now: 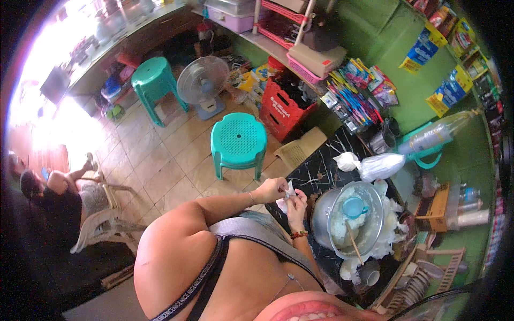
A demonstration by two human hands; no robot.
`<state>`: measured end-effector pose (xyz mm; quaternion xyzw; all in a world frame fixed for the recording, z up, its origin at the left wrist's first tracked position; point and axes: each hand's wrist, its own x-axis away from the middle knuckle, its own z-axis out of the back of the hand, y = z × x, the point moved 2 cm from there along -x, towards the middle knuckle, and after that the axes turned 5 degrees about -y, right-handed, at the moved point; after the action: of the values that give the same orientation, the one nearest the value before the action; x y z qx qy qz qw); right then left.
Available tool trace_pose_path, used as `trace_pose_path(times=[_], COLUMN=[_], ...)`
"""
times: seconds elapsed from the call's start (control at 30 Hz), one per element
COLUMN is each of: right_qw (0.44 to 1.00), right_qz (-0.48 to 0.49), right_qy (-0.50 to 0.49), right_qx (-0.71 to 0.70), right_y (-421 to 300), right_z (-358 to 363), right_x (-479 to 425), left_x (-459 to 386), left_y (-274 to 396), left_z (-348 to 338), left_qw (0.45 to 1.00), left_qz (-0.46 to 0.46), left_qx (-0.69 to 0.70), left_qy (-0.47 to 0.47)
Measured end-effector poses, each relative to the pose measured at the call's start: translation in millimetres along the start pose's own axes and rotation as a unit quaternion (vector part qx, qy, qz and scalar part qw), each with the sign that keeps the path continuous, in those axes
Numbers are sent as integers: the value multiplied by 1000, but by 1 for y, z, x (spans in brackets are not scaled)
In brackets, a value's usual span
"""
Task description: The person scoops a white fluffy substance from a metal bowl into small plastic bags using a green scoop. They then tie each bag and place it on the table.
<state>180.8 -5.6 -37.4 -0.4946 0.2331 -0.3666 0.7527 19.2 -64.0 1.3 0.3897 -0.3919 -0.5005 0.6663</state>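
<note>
Both hands meet at the left edge of a black marble-patterned tabletop (pixel 317 170). My left hand (pixel 274 190) pinches the top of a small white plastic bag (pixel 288 193). Lower on the same bag, the fingers of my right hand (pixel 296 205) are closed; a beaded bracelet circles that wrist. What the bag contains is hidden. Beside my right hand stands a large metal pot (pixel 321 220) holding white food that looks like rice (pixel 340 224). A blue plastic cup (pixel 353 207) and a wooden stick or handle (pixel 354 242) rest in it.
White plastic bags (pixel 381 166) lie beyond the pot. A turquoise stool (pixel 239 136), a green stool (pixel 151 72), an electric fan (pixel 204 82) and a red crate (pixel 281 108) stand on the tiled floor. Someone sits in a plastic chair (pixel 108 208) at left. A dish rack (pixel 449 267) is at right.
</note>
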Motion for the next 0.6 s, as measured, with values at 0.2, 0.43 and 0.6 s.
trace_pose_path(times=[0.2, 0.43, 0.6], right_qw=[998, 959, 968], right_qz=[-9, 176, 50], right_qy=[39, 26, 106], right_qx=[58, 220, 220], right_y=[-1, -45, -18], right_z=[-1, 10, 22], right_x=[6, 24, 27], left_x=[7, 27, 29], left_y=[-3, 4, 8], left_z=[-7, -11, -38], left_qw=[995, 984, 993], left_qz=[67, 167, 67], left_qx=[-72, -57, -93], left_qy=[5, -27, 16])
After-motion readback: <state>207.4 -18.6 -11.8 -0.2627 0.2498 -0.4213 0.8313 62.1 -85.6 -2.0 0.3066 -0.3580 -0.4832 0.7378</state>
